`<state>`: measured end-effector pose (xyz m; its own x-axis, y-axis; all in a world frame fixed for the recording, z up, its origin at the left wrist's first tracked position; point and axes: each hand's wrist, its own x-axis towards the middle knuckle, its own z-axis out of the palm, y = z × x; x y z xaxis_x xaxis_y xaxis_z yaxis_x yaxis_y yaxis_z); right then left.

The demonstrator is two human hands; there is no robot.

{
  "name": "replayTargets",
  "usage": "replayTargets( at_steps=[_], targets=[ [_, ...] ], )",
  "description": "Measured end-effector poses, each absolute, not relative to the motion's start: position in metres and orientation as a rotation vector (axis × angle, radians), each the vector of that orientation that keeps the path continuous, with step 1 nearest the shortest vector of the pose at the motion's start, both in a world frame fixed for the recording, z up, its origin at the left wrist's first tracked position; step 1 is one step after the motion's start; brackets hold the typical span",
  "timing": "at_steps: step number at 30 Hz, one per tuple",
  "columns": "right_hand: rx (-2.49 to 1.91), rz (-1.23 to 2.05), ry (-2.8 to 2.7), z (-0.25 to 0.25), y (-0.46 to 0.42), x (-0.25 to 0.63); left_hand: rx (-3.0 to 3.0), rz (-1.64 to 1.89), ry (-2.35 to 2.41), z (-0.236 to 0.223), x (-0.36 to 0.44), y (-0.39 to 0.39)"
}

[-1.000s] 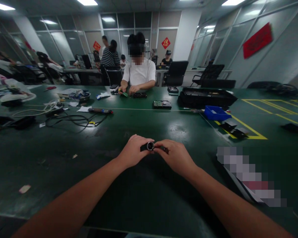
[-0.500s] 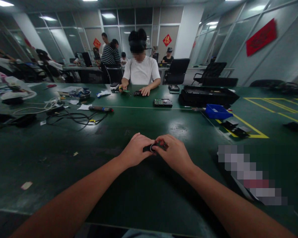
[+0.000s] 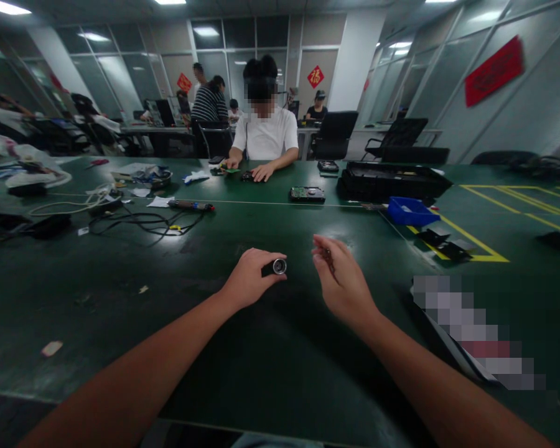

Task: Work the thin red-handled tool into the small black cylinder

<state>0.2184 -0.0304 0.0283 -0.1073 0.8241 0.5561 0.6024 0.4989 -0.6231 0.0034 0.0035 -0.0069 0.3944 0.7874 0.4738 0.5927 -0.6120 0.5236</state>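
Observation:
My left hand [image 3: 251,277] grips a short black cylinder [image 3: 279,267] between thumb and fingers. Its round, silver-rimmed open end faces me; the rest is hidden in the palm. To the right, apart from the cylinder, my right hand [image 3: 341,274] has its fingers curled around a small dark, partly reddish thing [image 3: 328,256], mostly covered and too small to name. Both hands are above the green tabletop [image 3: 242,373].
A pixelated flat item [image 3: 476,336] lies at right. Beyond are a blue bin [image 3: 410,211], a long black case [image 3: 392,180] and a hard drive [image 3: 307,194]. Cables and an electric screwdriver [image 3: 191,205] lie at left. Opposite, a person in white [image 3: 266,134] handles small parts.
My hands have come apart. The right hand has moved right, away from the cylinder, leaving its silver-rimmed end uncovered. The left hand keeps its hold nearly in place.

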Motion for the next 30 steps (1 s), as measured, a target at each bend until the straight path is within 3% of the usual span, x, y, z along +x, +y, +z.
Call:
replayTargets(
  at_steps=[9,15,30],
  targets=[
    [-1.308,0.166,-1.757,0.038,-0.045,0.221,2.293,1.038,1.345,-0.009,-0.001,0.007],
    [-1.135,0.255,-1.779,0.032,-0.049,0.221,2.270,1.046,1.357,-0.008,-0.001,0.006],
    [-1.204,0.322,-1.855,0.030,-0.045,0.218,2.321,1.036,1.283,-0.008,0.001,0.005]
  ],
)
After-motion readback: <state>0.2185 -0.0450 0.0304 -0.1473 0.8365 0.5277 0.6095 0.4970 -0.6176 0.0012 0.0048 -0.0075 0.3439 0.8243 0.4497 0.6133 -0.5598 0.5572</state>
